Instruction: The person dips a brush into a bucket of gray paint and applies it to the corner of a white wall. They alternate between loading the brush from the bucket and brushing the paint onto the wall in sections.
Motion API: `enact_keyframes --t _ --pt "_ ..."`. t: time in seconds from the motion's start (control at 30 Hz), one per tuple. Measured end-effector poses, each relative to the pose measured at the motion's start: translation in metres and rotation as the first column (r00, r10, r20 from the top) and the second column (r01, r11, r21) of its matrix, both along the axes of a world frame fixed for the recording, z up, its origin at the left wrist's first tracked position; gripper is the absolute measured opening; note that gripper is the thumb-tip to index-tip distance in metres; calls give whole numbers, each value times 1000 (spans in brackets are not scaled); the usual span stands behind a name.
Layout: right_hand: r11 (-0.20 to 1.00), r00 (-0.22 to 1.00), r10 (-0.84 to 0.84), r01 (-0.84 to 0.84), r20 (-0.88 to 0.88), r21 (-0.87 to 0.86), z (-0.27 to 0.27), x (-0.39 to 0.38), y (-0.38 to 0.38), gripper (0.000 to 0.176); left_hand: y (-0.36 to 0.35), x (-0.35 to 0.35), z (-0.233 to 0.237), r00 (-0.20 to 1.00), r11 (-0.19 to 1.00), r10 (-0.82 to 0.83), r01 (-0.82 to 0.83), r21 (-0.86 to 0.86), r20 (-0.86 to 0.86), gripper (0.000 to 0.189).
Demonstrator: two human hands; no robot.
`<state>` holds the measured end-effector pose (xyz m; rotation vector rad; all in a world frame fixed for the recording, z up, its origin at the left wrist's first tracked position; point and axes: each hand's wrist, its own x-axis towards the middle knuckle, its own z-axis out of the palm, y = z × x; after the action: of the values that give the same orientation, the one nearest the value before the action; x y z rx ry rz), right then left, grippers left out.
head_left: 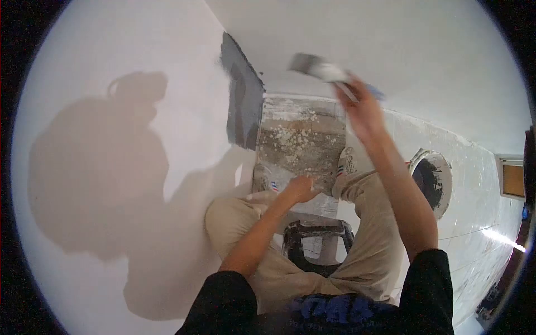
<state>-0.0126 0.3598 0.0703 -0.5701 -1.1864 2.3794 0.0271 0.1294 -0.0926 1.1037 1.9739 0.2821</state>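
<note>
My right hand (360,109) is raised near the right-hand wall and grips a paintbrush (318,67). The brush is blurred by motion, its grey end pointing left. My left hand (301,188) hangs low between my knees, its fingers loosely curled, with no tool showing in it. Below it lies a worn board (304,134) spattered with pale flakes. A patch of dark grey coating (243,92) covers the lower left wall beside the corner. To the right of my right forearm, a white bucket (441,184) holds dark grey material.
A dark plastic stool (318,223) stands between my legs. My shoes (346,164) are beside the board. White walls (100,50) meet at the corner ahead. Pale floor tiles (469,206) stretch right, toward a brown-panelled opening (512,180).
</note>
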Motion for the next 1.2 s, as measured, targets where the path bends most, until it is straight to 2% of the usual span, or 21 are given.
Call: enact_keyframes --t 0.03,0.1,0.17,0.27,0.37,0.47,0.57,0.67,0.77,0.87,0.97,1.03,1.07,1.13,1.2 --pt "996 999 28 -31 41 79 -7 -27 -20 41 2 3 -12 1000 1000 10 -11 19 9 63" --pt "977 997 22 -6 70 -215 -15 -74 -51 33 3 3 -11 998 999 30 -32 39 48 63" --pt "989 982 -47 72 184 -131 -33 -110 -78 21 6 0 18 993 998 53 -58 40 102 62" --pt "998 982 -41 48 185 -36 -69 -144 -99 15 4 0 3 994 983 70 -84 166 87 60" --pt "997 966 -76 71 246 29 -75 -165 -113 16 3 -5 15 988 978 114 -130 160 103 58" --pt "996 943 -77 56 324 74 -80 -177 -117 17 5 -3 6 969 939 173 -215 267 175 54" --pt "996 938 -81 61 337 70 -92 -186 -120 17 6 1 5 982 943 156 -181 278 107 53" --pt "997 956 -68 57 286 49 -105 -196 -121 17 10 3 1 990 982 111 -123 145 88 53" --pt "995 947 -83 95 311 -23 -96 -203 -121 16 10 2 18 986 973 139 -153 171 88 54" --pt "985 991 -75 92 113 -146 -66 -201 -123 13 10 5 11 990 970 92 -114 215 107 54" --pt "990 997 -38 47 70 -130 -44 -189 -111 14 10 7 8 991 976 100 -116 183 94 53" --pt "994 990 -58 69 126 -89 -48 -185 -109 14 11 11 -2 988 975 121 -137 174 100 53" --pt "994 986 -69 80 154 -68 -55 -186 -109 14 11 12 -3 987 972 123 -140 188 101 52" --pt "984 941 -144 104 307 142 -100 -203 -117 15 11 14 -4 989 964 111 -131 232 98 51" --pt "977 922 -164 104 350 185 -107 -214 -125 16 10 12 -2 988 942 115 -142 303 107 50"
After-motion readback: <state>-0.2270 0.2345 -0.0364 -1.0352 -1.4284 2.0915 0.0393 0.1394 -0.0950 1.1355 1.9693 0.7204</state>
